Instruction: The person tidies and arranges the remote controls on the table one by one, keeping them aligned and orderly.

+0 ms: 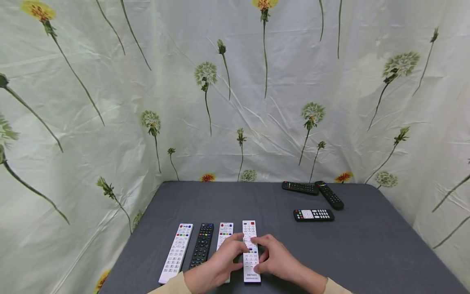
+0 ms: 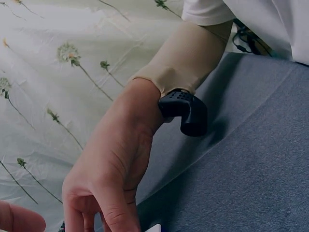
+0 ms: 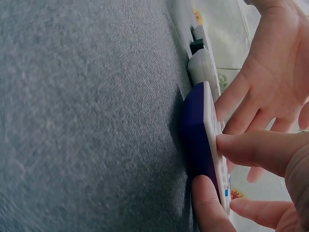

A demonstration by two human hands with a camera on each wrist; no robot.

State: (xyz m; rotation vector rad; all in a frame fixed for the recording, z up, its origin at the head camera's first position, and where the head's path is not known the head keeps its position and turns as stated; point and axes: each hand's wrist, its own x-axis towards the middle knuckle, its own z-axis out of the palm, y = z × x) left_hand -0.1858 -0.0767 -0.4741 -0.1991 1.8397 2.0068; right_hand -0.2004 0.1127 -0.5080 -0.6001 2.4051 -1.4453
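Observation:
A white remote control point(image 1: 251, 267) with a dark purple underside lies lengthwise on the dark grey table in front of me. My right hand point(image 1: 276, 259) holds it along its right edge; in the right wrist view one fingertip point(image 3: 205, 186) presses its purple side and another point(image 3: 229, 145) is on the white face. From the other side my left hand point(image 1: 225, 259) reaches in with extended fingers, the tips at the remote's left edge. Beneath that hand, a second white remote point(image 1: 225, 230) is partly covered.
Further left lie a black remote point(image 1: 202, 245) and a larger white remote point(image 1: 177, 253), roughly parallel. At the back right are two black remotes point(image 1: 300, 188) point(image 1: 329, 196), and nearer, a black one with white buttons point(image 1: 313, 215). A dandelion-print curtain point(image 1: 176, 81) hangs behind the table point(image 1: 367, 253).

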